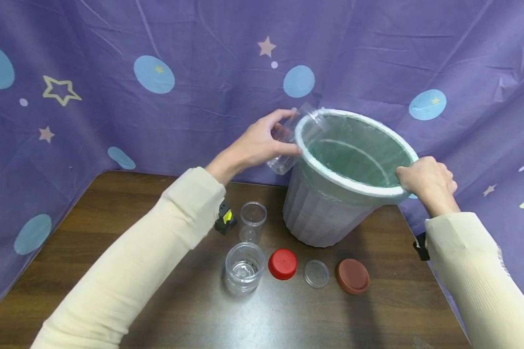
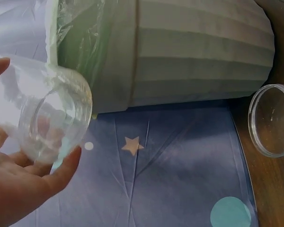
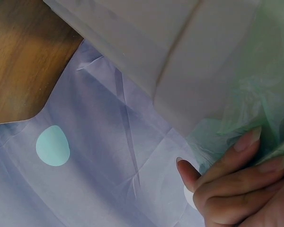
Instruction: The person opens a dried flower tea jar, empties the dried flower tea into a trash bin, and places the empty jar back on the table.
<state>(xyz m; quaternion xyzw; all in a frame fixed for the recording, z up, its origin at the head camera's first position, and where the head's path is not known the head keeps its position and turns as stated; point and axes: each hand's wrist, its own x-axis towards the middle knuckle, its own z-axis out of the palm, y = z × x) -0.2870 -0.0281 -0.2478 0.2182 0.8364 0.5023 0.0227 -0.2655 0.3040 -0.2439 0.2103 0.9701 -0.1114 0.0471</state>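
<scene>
My left hand (image 1: 262, 140) holds a clear plastic jar (image 1: 283, 164) at the left side of the bin's rim. The jar is tilted, its upper end leaning toward the bin's mouth; the left wrist view shows fingers and thumb around its clear wall (image 2: 57, 118). With curled fingers, my right hand (image 1: 429, 182) grips the right side of the rim of a ribbed, light-coloured trash bin (image 1: 319, 213), lined with a thin green bag (image 1: 353, 140). In the right wrist view, the fingers (image 3: 236, 184) press against the bag's edge. The bin leans to the right on the table.
On the brown table (image 1: 179, 300) stand two clear jars, a taller one (image 1: 253, 218) behind a wider one (image 1: 244, 269). A red lid (image 1: 282, 264), a clear lid (image 1: 316, 274) and a brownish-red lid (image 1: 352, 276) lie in front of the bin. A purple curtain (image 1: 227, 87) hangs behind.
</scene>
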